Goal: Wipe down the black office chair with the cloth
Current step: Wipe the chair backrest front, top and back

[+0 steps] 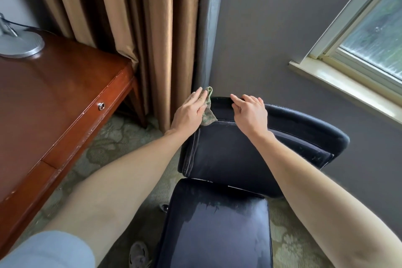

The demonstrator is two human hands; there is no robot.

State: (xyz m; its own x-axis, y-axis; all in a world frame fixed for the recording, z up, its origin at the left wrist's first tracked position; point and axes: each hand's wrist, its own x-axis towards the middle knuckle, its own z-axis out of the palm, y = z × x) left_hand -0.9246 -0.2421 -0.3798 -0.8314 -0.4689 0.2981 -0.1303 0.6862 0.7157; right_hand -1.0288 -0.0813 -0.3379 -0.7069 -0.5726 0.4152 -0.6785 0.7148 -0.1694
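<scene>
The black office chair (219,154) stands in front of me, its backrest tilted away and its seat (217,228) low in view with damp streaks on it. My left hand (191,111) lies flat with straight fingers on a small green cloth (208,113), pressing it against the top left corner of the backrest. My right hand (250,111) rests on the backrest's top edge, its fingers curled over the rim and holding it.
A reddish wooden desk (54,98) with a silver lamp base (19,43) stands close on the left. Brown curtains (134,28) hang behind the chair. A grey wall and a window sill (339,85) are on the right. Patterned green carpet covers the floor.
</scene>
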